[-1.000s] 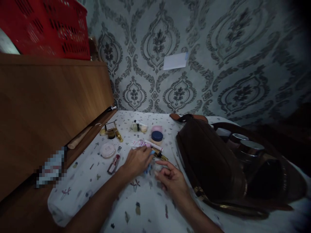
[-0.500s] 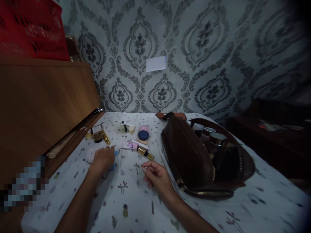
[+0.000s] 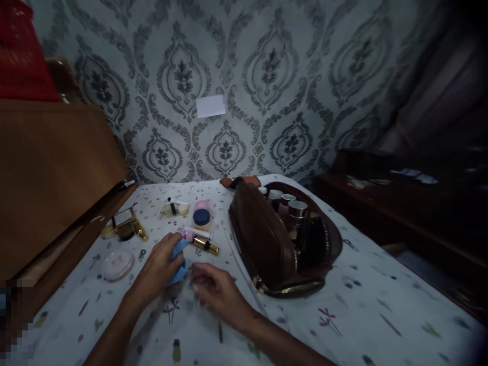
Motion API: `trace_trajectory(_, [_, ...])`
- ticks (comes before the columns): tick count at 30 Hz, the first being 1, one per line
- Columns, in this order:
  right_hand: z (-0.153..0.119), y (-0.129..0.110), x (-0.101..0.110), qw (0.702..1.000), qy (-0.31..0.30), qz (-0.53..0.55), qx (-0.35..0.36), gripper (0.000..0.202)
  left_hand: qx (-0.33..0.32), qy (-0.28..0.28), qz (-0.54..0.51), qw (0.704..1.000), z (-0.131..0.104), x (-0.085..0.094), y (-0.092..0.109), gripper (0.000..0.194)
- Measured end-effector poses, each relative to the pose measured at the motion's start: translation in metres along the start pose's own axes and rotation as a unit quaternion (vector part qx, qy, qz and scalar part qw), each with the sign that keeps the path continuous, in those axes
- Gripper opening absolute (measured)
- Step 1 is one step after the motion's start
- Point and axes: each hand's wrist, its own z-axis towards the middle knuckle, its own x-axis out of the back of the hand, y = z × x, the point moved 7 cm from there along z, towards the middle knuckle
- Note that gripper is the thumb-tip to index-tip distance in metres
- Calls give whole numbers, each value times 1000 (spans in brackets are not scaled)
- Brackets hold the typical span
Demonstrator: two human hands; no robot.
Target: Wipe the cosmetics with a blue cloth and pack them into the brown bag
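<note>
My left hand point(image 3: 164, 264) is closed around a light blue piece point(image 3: 179, 249) that looks like a soft cloth, partly hidden by the fingers. My right hand point(image 3: 213, 284) is just to its right, smeared by motion, its fingertips close to the blue piece; I cannot make out whether it grips anything. Beyond the hands lie a gold and black lipstick tube point(image 3: 206, 245) and a white and pink tube point(image 3: 198, 233). A round pale pink compact point(image 3: 118, 265) rests left of my left hand.
An open brown leather bag point(image 3: 263, 239) holding several bottles stands on the right. At the back are a blue-lidded jar point(image 3: 202, 217) and small containers. An eyeshadow palette point(image 3: 124, 217) and a gold tube point(image 3: 141, 231) lie near the wooden cabinet point(image 3: 57, 173).
The view has turned to the right. My left hand has come away from beside the pink compact with the blue piece, and my two hands are now closer together.
</note>
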Motion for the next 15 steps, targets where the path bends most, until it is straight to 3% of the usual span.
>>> trace_trajectory(2, [-1,-6,-6,999,-31,-13,32,24,-21,39,-67,997,-2,-1,20,25])
trace_trajectory(6, [-1,-4,-7,996,-31,75,21,20,-13,37,-155,987,-4,-8,39,19])
trace_trajectory(9, [-4,-5,-4,996,-14,83,25,18,47,32,-210,976,-4,-10,32,24])
trace_trajectory(15, [-8,-15,3,998,21,-9,60,17,131,16,-288,949,-5,-15,13,36])
